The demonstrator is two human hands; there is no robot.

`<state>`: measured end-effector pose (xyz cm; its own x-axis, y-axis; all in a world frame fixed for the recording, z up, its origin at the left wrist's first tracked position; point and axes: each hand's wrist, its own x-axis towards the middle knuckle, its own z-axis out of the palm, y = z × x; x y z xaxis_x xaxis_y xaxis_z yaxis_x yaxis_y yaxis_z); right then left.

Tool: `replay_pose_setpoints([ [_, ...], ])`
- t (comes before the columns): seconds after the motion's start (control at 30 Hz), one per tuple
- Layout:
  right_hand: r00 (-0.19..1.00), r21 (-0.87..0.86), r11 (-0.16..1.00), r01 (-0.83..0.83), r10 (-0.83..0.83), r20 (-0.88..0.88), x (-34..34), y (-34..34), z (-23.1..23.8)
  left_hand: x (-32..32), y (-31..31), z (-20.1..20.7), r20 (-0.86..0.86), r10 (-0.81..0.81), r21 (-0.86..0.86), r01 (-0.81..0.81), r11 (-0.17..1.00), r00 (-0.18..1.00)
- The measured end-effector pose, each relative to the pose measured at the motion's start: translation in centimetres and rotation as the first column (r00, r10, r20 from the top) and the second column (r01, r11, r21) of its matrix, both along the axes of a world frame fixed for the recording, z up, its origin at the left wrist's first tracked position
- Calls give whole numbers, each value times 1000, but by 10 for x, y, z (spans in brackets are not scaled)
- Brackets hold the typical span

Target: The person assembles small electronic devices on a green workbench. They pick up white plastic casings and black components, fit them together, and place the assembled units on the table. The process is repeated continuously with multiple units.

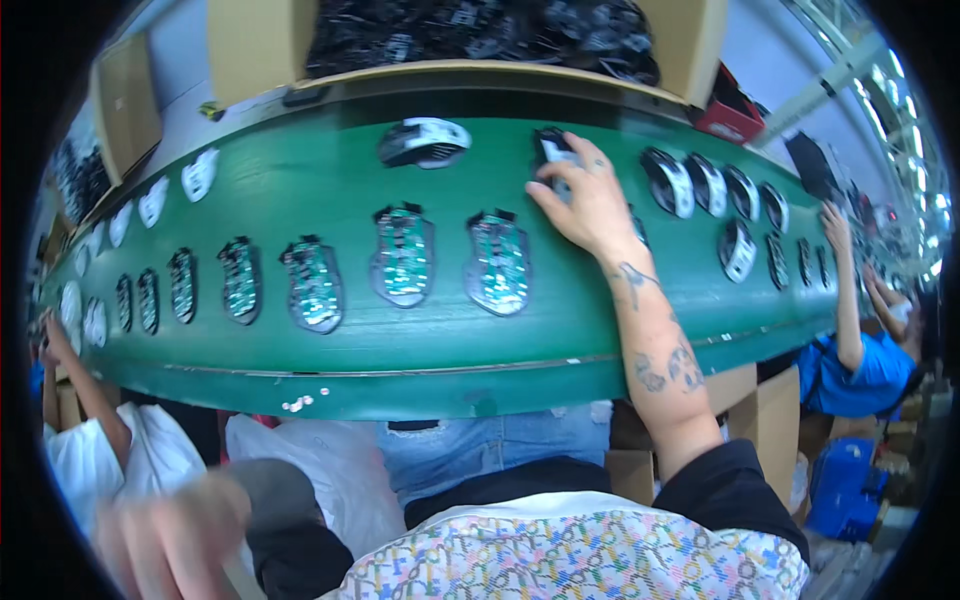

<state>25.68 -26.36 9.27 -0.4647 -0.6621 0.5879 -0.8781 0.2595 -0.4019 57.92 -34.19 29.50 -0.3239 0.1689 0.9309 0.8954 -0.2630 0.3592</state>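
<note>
My right hand (588,195) reaches over the green belt, with its fingers closed around a black computer mouse shell (549,148) near the far edge. To its left rests a black and white mouse shell (428,143), apart from the hand. Closer to me lies a mouse base with a green circuit board (499,262), and another mouse base (403,256) sits to its left. Low at the left, away from the belt, hangs my left hand (175,535). Motion smears its fingers, so whether it holds anything does not show.
Several circuit-board bases (310,285) line the belt leftward, with white shells (200,175) behind. More mouse shells (668,183) stand at right. A cardboard box (255,50) of black parts and a red box (728,110) are beyond. Co-workers' arms (847,290) reach in at both sides.
</note>
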Motion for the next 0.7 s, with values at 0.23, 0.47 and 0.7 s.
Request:
replay_pose_setpoints([
  [0.23, 998, -186, 981, -58, 61, 10, 14, -8, 20, -26, -251, -57, 441, 863, -433, -901, -36, -247],
  [0.47, 940, -189, 944, -272, 218, -263, -23, -107, 88, 0, -388, -107, -524, 388, -702, 127, -700, -758],
  [0.7, 986, -50, 985, 162, -163, -16, -105, -260, 161, 8, -406, -103, -423, 602, -777, -71, -625, -677],
])
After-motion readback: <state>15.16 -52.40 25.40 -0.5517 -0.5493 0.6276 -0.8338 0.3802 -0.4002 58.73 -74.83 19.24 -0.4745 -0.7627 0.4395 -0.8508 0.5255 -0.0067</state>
